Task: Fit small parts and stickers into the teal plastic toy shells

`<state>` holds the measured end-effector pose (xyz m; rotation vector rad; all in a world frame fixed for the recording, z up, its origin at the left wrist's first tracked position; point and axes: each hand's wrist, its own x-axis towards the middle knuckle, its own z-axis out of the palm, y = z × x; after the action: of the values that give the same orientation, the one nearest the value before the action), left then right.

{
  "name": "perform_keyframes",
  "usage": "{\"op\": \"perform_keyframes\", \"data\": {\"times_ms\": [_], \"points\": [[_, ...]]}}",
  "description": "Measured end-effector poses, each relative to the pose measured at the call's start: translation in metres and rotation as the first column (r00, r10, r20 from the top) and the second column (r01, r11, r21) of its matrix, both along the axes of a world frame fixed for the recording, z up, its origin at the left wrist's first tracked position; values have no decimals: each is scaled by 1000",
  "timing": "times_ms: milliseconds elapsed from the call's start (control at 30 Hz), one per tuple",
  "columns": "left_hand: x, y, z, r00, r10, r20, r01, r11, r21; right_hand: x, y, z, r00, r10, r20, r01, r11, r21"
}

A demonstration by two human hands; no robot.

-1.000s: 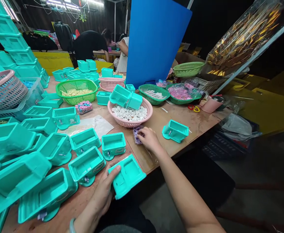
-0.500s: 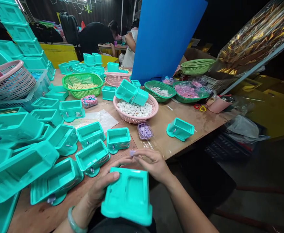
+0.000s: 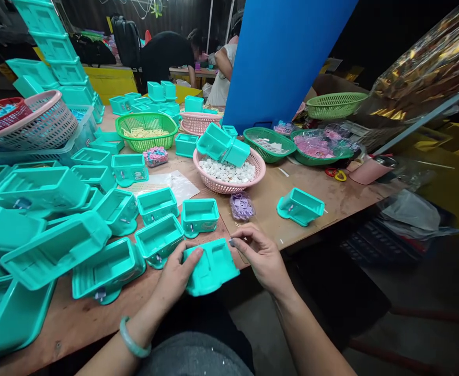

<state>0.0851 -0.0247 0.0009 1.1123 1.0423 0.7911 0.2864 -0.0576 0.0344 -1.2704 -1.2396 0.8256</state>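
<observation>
My left hand (image 3: 179, 267) is closed on a turquoise plastic box (image 3: 210, 269), thumb on the near face and fingers mostly hidden behind. The box is tipped so a moulded side with a recess faces me, above my lap. Just beyond its right edge, my right hand (image 3: 261, 256) pinches a small purple plastic piece (image 3: 231, 242) between thumb and fingertips, mostly covered by them. A clear bag of purple pieces (image 3: 241, 207) lies past my right hand. Similar turquoise boxes stand close by, one (image 3: 200, 215) directly behind the held box and another (image 3: 159, 240) beside my left hand.
More turquoise boxes (image 3: 57, 245) crowd the left side, with a tall stack (image 3: 59, 47) behind. A pink basket (image 3: 229, 185) holds white pieces and two boxes. A lone box (image 3: 302, 206) stands right. A blue panel (image 3: 280, 62) rises behind; two people work beyond.
The held box has moved up and away from me, and turned. My right hand has shifted right to the box's edge, its fingers more curled. The camera view has swung slightly left.
</observation>
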Motion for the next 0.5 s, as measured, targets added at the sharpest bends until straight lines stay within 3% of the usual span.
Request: {"op": "perform_keyframes", "data": {"times_ms": [133,233,367,500], "points": [[10,-6,-3,997,75,-17,-73,994,78,-20,-17,4,991,80,105,-79,997,-13],[13,-9,-5,996,74,-42,-69,990,125,-31,-21,-2,994,15,111,-13,1000,-14],[14,-12,-8,991,107,-82,-84,964,253,-34,-8,-11,999,-30,36,31,999,-25],[17,-14,-7,983,178,-52,-152,934,323,-37,10,-14,986,57,154,-62,998,30]]}}
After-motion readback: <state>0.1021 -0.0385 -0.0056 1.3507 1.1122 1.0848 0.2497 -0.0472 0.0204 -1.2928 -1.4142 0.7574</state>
